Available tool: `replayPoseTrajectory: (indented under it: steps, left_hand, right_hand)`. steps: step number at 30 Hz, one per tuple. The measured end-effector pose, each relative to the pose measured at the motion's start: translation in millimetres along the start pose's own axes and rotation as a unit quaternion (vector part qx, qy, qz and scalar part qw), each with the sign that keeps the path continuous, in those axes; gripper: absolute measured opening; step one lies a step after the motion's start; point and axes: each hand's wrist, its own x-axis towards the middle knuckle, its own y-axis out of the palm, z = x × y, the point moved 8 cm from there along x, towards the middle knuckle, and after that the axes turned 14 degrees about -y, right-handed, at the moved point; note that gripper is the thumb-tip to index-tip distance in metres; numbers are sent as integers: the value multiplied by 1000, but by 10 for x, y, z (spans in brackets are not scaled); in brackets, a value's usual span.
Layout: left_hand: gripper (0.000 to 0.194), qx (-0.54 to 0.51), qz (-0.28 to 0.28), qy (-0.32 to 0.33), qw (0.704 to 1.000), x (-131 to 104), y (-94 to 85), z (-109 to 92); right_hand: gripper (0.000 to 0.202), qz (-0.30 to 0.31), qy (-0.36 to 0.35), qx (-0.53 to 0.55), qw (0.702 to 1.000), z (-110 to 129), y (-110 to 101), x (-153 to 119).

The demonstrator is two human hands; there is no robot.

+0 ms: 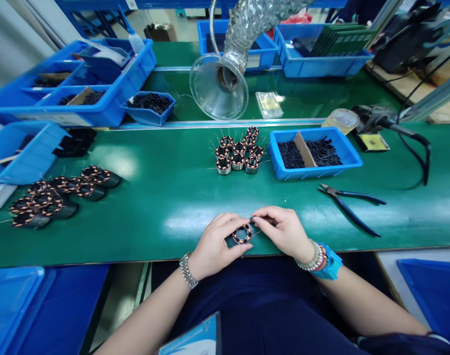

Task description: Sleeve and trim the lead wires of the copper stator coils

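Badge: the blue-and-white badge (195, 339) lies nearest, at the bottom edge, against the person's dark clothing (280, 305).
Copper-wound ring: the copper-wound ring (248, 232) is between the two hands, close to the near edge of the green worktop (154, 222); whether its underside touches the surface, I cannot tell.
Left hand: the fingers of the left hand (218, 240) grip the ring, index along the far side and thumb along the near side.
Right hand: the fingers of the right hand (280, 228) are closed in a pinch on a small dark piece (252, 220) at the ring's far right edge; its exact nature is too small to tell.
Weight and stiffness: likely dense for its size and rigid, judging by the metallic-looking walls of the similar wound rings (237, 160) grouped beyond.
Delicate parts: the thin wire ends probably bend easily, and the windings look easy to scuff.
Best hold: the outer wall, from opposite sides, clear of the copper and wires; smooth metal may slip a little.
Pliers: the pliers (336, 193) lie to the right, jaws slightly parted, touched by neither hand.
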Motion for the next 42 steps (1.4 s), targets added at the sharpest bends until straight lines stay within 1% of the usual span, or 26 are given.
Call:
replayPoseTrajectory:
  steps: [2, 4, 5, 6, 7, 8, 10, 11, 12, 13, 14, 15, 17, 20, 23, 25, 26, 28, 30, 33, 36, 38, 40, 41, 42]
  left_hand:
    - [40, 1, 5, 1, 1000, 5, 1, -5]
    - [39, 0, 8, 1, 1000, 8, 1, -11]
    - [38, -1, 9, 2, 1000, 9, 0, -15]
    - [38, -1, 8, 2, 1000, 9, -1, -18]
    - [38, 0, 8, 3, 1000, 7, -1, -22]
    - [38, 2, 8, 3, 1000, 6, 1, -25]
    - [40, 8, 8, 0, 1000, 4, 7, -26]
    - [41, 11, 6, -6, 1000, 4, 7, -20]
    - [42, 14, 3, -13, 1000, 5, 4, -11]
    - [43, 15, -1, -22, 1000, 6, -1, 2]
    - [44, 16, -5, -31, 999, 6, -7, 16]
    - [44, 16, -8, -38, 999, 5, -11, 28]
    - [43, 16, -12, -45, 999, -2, -14, 41]
    - [44, 27, -24, -50, 998, -19, -10, 48]
    - [46, 59, -61, -57, 995, -40, -20, 48]
    - [43, 72, -86, -45, 993, -61, -31, 20]
    - [39, 72, -95, -32, 992, -74, -39, -6]
    - [31, 65, -115, 12, 991, -114, -75, -83]
    - [27, 81, -148, 68, 983, -177, -138, -183]
    - [28, 164, -193, 152, 956, -295, -188, -347]
    - [28, 238, -198, 222, 925, -397, -142, -470]
    - [26, 260, -193, 257, 911, -447, -106, -520]
    - [26, 258, -186, 270, 909, -465, -101, -541]
    - [28, 244, -180, 263, 916, -456, -123, -537]
    - [29, 216, -170, 243, 930, -432, -160, -518]
  right_hand:
    - [13, 2, -75, -59, 995, 111, 17, 11]
    - [16, 31, -148, -117, 981, 220, 85, 1]
    - [18, 48, -172, -135, 975, 251, 120, -8]
    - [19, 62, -180, -139, 972, 260, 137, -13]
    - [19, 66, -170, -127, 975, 242, 128, -11]
    - [18, 65, -140, -97, 983, 198, 100, -1]
    - [18, 67, -35, 4, 997, 47, 55, 16]
    - [20, 83, 27, 63, 994, -33, 69, 10]
    - [22, 108, 83, 114, 984, -94, 106, -6]
    - [24, 135, 126, 153, 971, -127, 149, -22]
    - [25, 158, 152, 179, 959, -136, 188, -29]
    - [24, 172, 164, 191, 952, -134, 213, -25]
    - [21, 169, 171, 195, 951, -128, 227, 4]
    - [16, 137, 172, 191, 956, -138, 226, 27]
    - [15, 104, 151, 178, 967, -130, 208, 27]
    - [16, 83, 139, 173, 972, -115, 183, 17]
    - [17, 80, 147, 182, 969, -117, 184, -3]
    - [19, 101, 189, 232, 949, -123, 233, -70]
    - [25, 129, 242, 312, 910, -103, 300, -150]
    - [30, 124, 300, 409, 853, -60, 332, -224]
    - [28, 128, 336, 448, 818, -34, 373, -280]
    - [26, 139, 355, 458, 803, -24, 416, -323]
    - [23, 136, 362, 460, 799, -19, 439, -353]
    - [22, 129, 350, 452, 810, -13, 429, -349]
    - [20, 120, 321, 430, 835, 0, 395, -325]
